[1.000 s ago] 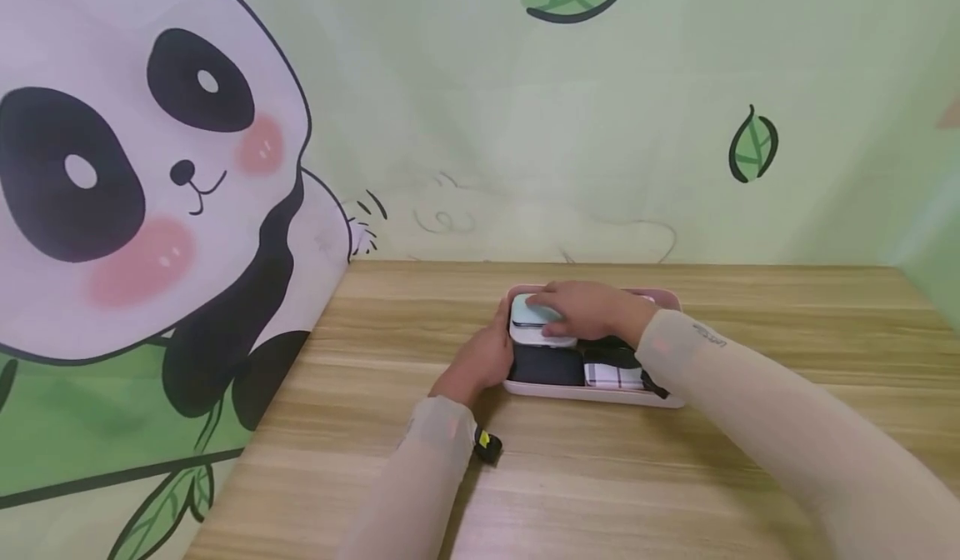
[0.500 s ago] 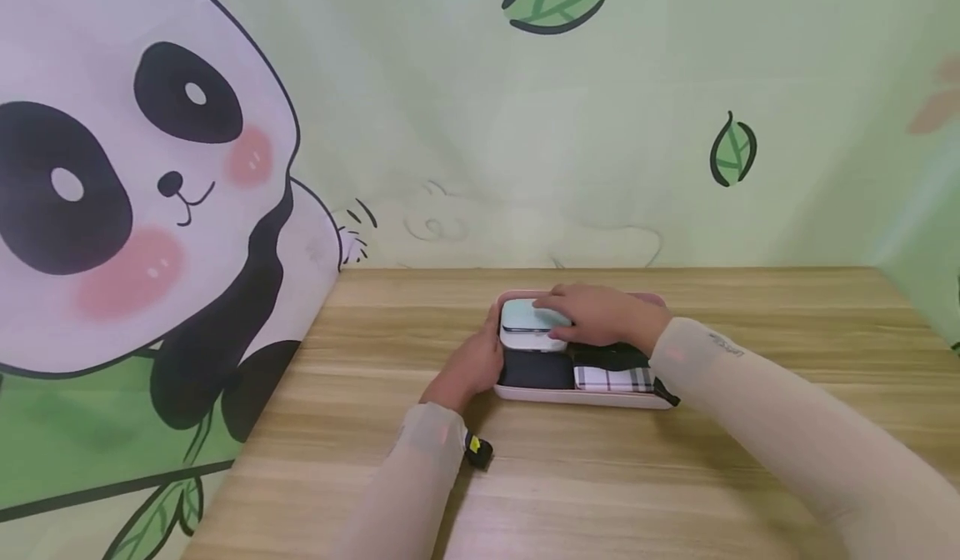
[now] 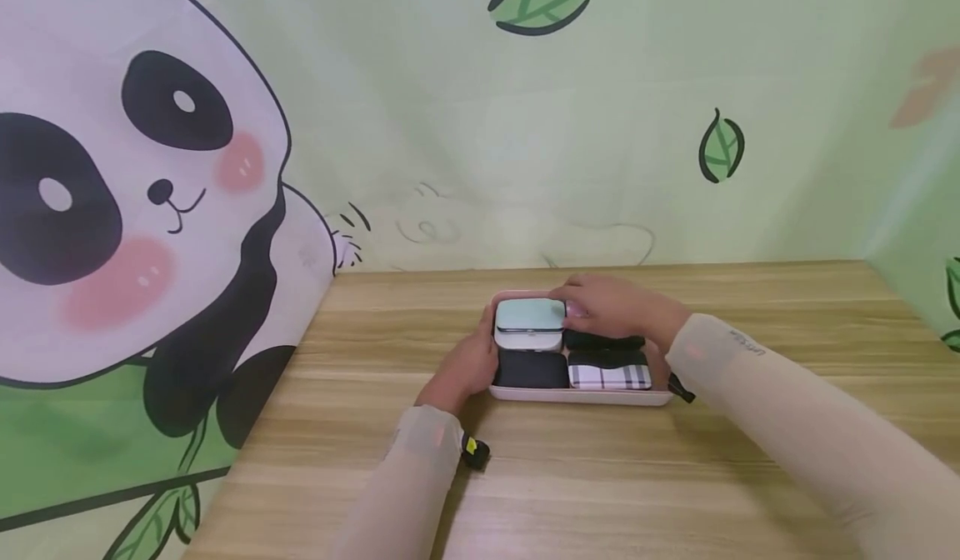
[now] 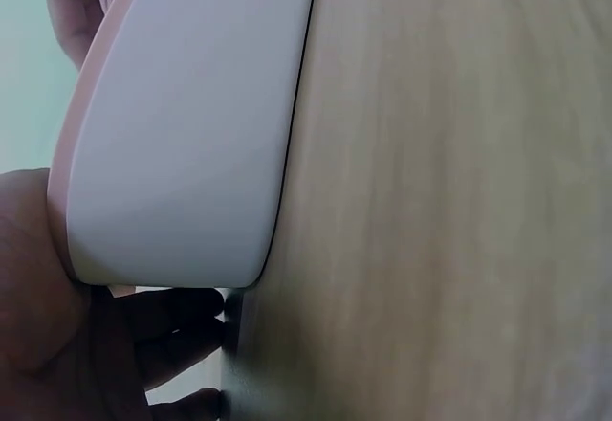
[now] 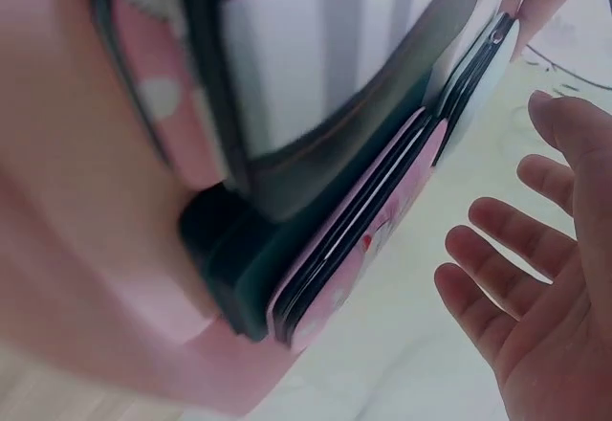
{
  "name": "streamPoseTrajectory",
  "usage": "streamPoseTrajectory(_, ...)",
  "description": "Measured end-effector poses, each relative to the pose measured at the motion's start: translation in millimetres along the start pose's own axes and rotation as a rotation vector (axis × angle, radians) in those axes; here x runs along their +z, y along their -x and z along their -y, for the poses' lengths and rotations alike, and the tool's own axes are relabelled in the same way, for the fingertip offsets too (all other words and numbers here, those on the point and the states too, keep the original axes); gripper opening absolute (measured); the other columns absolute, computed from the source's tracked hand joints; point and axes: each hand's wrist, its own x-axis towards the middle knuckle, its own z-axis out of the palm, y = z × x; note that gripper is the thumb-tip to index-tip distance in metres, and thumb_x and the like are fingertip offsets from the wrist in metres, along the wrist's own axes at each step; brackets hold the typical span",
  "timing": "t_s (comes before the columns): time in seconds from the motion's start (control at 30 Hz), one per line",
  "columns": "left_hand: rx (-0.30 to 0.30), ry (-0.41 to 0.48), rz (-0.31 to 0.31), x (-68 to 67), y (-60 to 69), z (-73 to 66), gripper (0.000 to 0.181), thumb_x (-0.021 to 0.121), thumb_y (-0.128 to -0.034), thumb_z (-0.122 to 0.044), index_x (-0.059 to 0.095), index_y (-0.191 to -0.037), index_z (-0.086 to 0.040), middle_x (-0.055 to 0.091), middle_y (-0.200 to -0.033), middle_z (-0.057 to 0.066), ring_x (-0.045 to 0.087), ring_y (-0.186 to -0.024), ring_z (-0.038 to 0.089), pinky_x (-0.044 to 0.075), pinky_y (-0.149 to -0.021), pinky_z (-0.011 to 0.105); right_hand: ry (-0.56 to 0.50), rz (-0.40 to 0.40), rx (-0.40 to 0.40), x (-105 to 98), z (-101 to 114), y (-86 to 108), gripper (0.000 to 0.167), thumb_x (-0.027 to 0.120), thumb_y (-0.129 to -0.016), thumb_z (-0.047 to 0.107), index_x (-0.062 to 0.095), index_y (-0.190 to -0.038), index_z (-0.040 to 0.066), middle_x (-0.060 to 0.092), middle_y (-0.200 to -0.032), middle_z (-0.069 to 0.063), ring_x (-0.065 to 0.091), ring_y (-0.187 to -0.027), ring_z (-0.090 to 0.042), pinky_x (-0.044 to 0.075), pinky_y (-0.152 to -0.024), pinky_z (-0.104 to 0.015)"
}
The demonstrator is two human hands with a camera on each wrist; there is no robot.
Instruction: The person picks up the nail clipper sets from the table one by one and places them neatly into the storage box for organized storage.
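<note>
A shallow pink tray (image 3: 660, 396) sits on the table, filled with small flat cases. A light blue case (image 3: 530, 313) lies over a white one (image 3: 528, 341) at the back left. In front are a black case (image 3: 532, 369) and a plaid one (image 3: 611, 375). My left hand (image 3: 467, 368) rests against the tray's left end, its fingers along the outer wall in the left wrist view. My right hand (image 3: 618, 304) hovers over the back right part, partly hiding a pink case (image 5: 368, 239). In the right wrist view its fingers are spread and hold nothing.
The wooden table (image 3: 570, 477) surrounds the tray. Behind it stands a green backdrop (image 3: 450, 127) with a panda and leaves printed on it. A small black strap end (image 3: 475, 452) hangs from my left sleeve.
My right hand has drawn back to the right from the light blue case, uncovering it and more of the plaid case. My left hand stays at the tray's end. The head view has shifted slightly.
</note>
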Motion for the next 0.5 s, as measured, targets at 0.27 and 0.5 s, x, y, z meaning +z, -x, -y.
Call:
streamPoseTrajectory(0.27, 0.0, -0.01, -0.008, 4.0, -1.8, 4.3, 0.059, 0.023, -0.11, -0.026, -0.005, -0.162, -0.021, 0.058, -0.139, 0.021, 0.062, -0.113, 0.029, 0.048, -0.098, 0.047, -0.04, -0.038, 0.016, -3.7, -10.8, 19.3, 0.049, 0.057, -0.101, 0.041, 0.054, -0.145, 0.02, 0.058, -0.138, -0.012, 0.057, -0.125, -0.033, 0.044, -0.106, -0.055)
streamPoseTrajectory(0.5, 0.028, -0.022, -0.024, 1.9, -1.8, 3.3, 0.058, 0.022, -0.1101, -0.027, -0.002, -0.162, -0.02, 0.055, -0.143, 0.022, 0.06, -0.123, 0.032, 0.046, -0.104, 0.049, -0.038, -0.053, 0.081, -8.1, -29.3, 39.6, 0.056, 0.063, -0.097, 0.036, 0.052, -0.146, 0.011, 0.056, -0.14, -0.016, 0.054, -0.128, -0.037, 0.042, -0.108, -0.057)
